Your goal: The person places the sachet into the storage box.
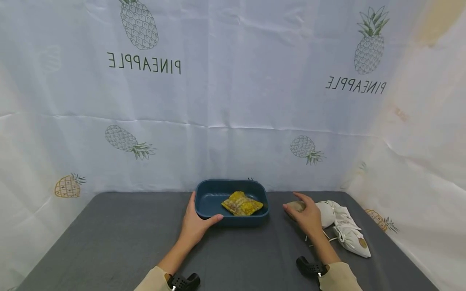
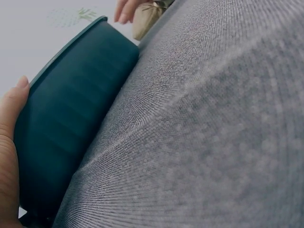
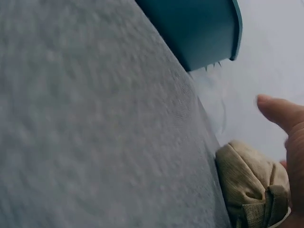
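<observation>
A dark blue tub [image 1: 211,195] stands at the back of the grey table with a yellow pouch [image 1: 242,203] lying in it. My left hand [image 1: 194,224] grips the tub's front left corner, thumb along the front wall; the left wrist view shows the tub's wall [image 2: 71,109] against my palm [image 2: 7,156]. My right hand [image 1: 309,216] is cupped over a tan pouch [image 1: 296,206] right of the tub. In the right wrist view a finger [image 3: 280,111] stands above the tan pouch [image 3: 247,180] with a gap between them.
Two white drawstring pouches [image 1: 346,228] lie right of my right hand, near the table's right edge. A pineapple-print sheet [image 1: 233,101] closes off the back and both sides. Grey cloth [image 1: 109,234] covers the table.
</observation>
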Motion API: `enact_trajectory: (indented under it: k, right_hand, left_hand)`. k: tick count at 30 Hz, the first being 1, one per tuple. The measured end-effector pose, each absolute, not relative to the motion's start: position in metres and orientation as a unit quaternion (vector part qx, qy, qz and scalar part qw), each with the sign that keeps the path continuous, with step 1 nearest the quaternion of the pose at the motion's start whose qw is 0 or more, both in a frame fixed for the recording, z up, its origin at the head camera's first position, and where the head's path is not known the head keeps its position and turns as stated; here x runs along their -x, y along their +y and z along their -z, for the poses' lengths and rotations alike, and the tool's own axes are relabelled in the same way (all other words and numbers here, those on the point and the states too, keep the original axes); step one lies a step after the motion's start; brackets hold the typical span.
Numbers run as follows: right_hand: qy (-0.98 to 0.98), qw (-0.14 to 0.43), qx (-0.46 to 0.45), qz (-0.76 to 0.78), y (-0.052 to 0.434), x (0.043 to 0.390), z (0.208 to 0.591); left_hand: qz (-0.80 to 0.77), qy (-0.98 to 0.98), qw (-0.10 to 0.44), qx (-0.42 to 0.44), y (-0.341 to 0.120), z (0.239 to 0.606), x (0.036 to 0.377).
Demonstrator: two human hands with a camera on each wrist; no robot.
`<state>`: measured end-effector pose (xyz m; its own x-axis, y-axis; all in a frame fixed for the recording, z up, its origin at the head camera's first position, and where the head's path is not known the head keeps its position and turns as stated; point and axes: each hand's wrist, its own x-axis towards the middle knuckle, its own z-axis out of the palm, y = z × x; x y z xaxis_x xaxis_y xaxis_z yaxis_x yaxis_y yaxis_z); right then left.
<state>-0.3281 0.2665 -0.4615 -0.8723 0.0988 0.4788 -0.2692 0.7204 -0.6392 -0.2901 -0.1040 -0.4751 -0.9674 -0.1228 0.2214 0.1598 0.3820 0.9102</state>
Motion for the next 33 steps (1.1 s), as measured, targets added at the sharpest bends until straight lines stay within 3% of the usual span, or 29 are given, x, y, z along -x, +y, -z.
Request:
enact_trajectory:
  k: [6, 17, 33]
  right_hand:
    - [-0.908, 0.202, -0.023, -0.368, 0.2634, 0.3287, 0.4646]
    - [-0.915, 0.185, -0.044, -0.356, 0.2634, 0.3289, 0.4680]
    - [-0.919, 0.222, -0.078, -0.317, 0.2638, 0.3291, 0.4692]
  left_hand:
    - [0.554, -0.823, 0.127, 0.011, -0.1048, 0.4759, 0.2901]
    - [0.554, -0.822, 0.127, 0.012, -0.1049, 0.4737, 0.2895]
    - [0.551, -0.824, 0.130, 0.016, -0.1045, 0.4742, 0.2889]
